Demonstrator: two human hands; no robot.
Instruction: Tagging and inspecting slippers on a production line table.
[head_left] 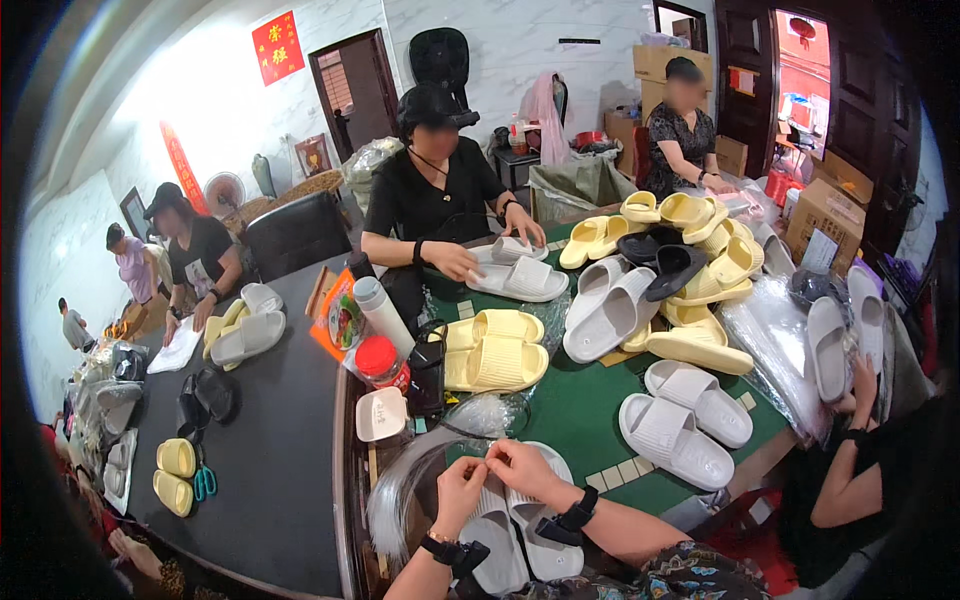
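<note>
My left hand point(461, 493) and right hand point(527, 470) meet fingertip-to-fingertip, grip unclear, above 2 grey slippers point(497, 540); my black wristband point(469, 558) could snag clear strands point(403, 490) by the surface's point(583, 405) near edge.

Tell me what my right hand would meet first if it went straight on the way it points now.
Most likely your left hand, which sits just ahead of your right hand; I can't tell whether their fingertips already touch.
</note>
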